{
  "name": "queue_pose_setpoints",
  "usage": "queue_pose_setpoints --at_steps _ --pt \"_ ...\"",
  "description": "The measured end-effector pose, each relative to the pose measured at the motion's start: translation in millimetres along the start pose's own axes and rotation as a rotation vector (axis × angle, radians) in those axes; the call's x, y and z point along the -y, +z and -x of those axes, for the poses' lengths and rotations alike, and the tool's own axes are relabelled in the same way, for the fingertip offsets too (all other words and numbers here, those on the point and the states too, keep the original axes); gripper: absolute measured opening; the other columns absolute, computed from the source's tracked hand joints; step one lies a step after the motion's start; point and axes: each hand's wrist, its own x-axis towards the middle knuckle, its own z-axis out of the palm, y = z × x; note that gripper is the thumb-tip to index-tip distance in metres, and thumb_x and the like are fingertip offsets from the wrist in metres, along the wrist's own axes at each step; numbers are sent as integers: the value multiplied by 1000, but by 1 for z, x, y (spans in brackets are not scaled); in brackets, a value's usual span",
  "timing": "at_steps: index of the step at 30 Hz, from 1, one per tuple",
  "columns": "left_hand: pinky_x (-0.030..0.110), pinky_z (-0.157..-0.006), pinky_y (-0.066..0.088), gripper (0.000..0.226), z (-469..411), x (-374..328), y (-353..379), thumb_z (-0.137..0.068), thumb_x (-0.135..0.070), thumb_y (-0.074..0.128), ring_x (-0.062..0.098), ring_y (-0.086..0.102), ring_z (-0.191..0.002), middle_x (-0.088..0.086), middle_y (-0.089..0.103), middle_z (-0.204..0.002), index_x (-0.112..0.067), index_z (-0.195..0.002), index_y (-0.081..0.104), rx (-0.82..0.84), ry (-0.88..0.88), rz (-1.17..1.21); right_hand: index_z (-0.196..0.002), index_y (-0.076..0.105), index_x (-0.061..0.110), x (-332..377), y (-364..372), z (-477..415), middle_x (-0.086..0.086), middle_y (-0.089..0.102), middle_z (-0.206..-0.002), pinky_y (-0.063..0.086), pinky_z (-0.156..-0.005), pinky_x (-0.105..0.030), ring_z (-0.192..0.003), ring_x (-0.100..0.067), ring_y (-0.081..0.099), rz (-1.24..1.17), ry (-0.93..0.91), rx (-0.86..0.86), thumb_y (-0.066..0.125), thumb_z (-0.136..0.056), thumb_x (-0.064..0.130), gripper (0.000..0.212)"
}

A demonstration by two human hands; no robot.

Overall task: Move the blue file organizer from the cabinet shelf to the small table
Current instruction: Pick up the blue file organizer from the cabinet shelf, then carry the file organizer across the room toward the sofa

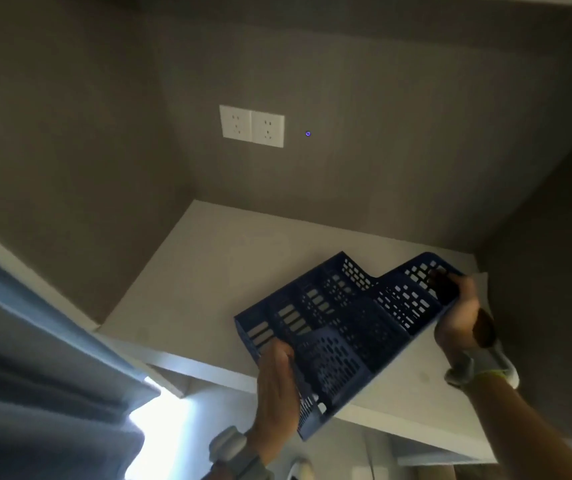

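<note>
The blue file organizer [347,317], a perforated plastic rack with several compartments, is tilted over the front part of the white cabinet shelf [208,271]. My left hand [276,389] grips its near lower end, which juts past the shelf's front edge. My right hand [457,317] holds its far upper end, fingers hooked through the holes. Both wrists wear grey bands. The small table is out of view.
Grey walls enclose the shelf at the back and on both sides. A white double socket plate [252,126] and a small blue light [308,134] are on the back wall. A grey-blue curtain [35,358] hangs at the lower left beside bright daylight.
</note>
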Motion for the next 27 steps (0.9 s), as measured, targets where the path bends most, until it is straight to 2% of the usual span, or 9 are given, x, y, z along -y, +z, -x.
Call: queue_pose_setpoints --at_steps 3,5,7,10,13,17,20,24,27 --pt "53 -78 46 46 -18 -2 5 -97 -61 30 24 51 -76 8 56 -80 -26 -79 53 -29 -108 71 -97 69 18 2 0 -2 -5 71 -101 49 -87 -38 -93 -21 65 -14 26 -29 57 -86 37 26" --pt "45 -66 38 43 -36 -4 0 -96 -59 28 19 37 -65 -1 40 -64 -34 -63 39 -24 -101 125 -95 70 15 5 4 3 -10 69 -104 48 -88 -39 -94 -25 63 -20 38 -71 58 -83 38 29" --pt "40 -70 38 40 -50 -4 -9 -94 -55 31 21 34 -66 3 36 -64 -34 -60 35 -19 -96 171 -93 69 13 5 7 14 -14 68 -104 48 -90 -42 -95 -27 62 -41 13 -114 58 -79 39 31" --pt "13 -75 42 42 -56 1 -31 -96 -41 33 12 31 -53 -9 35 -54 -36 -55 35 64 -62 287 -98 63 10 -4 1 41 -16 62 -103 46 -89 -45 -97 -29 57 -78 5 -201 57 -74 35 34" --pt "27 -60 33 51 -53 1 -57 -102 -37 32 6 24 -48 -13 28 -50 -35 -51 34 159 -86 350 -94 60 11 -12 -20 85 -15 57 -100 41 -83 -43 -94 -28 52 -108 15 -282 56 -63 30 36" --pt "12 -42 36 57 -43 -3 -85 -105 -28 39 1 30 -39 -15 31 -43 -29 -48 34 201 -175 495 -81 61 13 -27 -57 170 -13 56 -93 38 -84 -44 -91 -28 49 -68 -9 -362 57 -54 28 30" --pt "17 -50 38 52 -37 -17 -91 -105 -18 41 7 36 -44 -11 37 -41 -17 -54 33 209 -132 505 -86 64 13 -33 -81 227 -16 60 -100 43 -92 -50 -95 -31 54 -96 -28 -348 57 -69 22 20" --pt "33 -61 31 51 -13 -34 -76 -105 -12 36 16 36 -50 -6 42 -40 -17 -55 37 469 -99 528 -81 61 18 -32 -126 315 -1 60 -83 41 -64 -32 -72 -15 56 -114 -105 -447 51 -75 16 12" --pt "32 -61 34 49 23 -50 -51 -101 -20 39 13 39 -47 -6 45 -41 -17 -52 39 663 -14 489 -80 59 18 -29 -165 379 1 59 -81 36 -64 -32 -74 -13 53 -88 -141 -591 50 -75 18 11"
